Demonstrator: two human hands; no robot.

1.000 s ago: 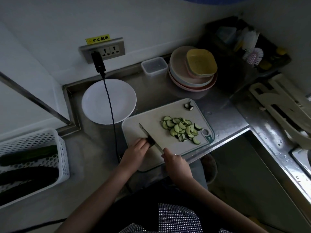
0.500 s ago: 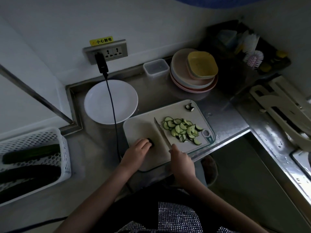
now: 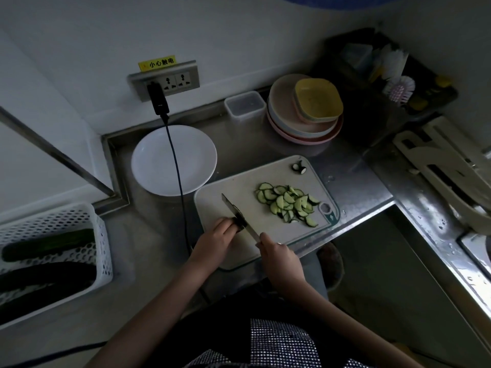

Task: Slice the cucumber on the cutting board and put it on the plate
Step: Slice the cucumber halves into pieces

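On the cutting board [image 3: 239,192], the left hand [image 3: 215,239] curls its fingers over the last dark stub of cucumber [image 3: 239,225], pinning it near the board's front left. The right hand [image 3: 279,257] grips the knife [image 3: 236,212] by its handle, the blade lying across the stub just beside the left fingertips. A heap of cucumber slices [image 3: 288,203] sits to the right on the board, well apart from both hands. The white plate [image 3: 159,160] rests on the counter [image 3: 353,187] behind the board's left corner.
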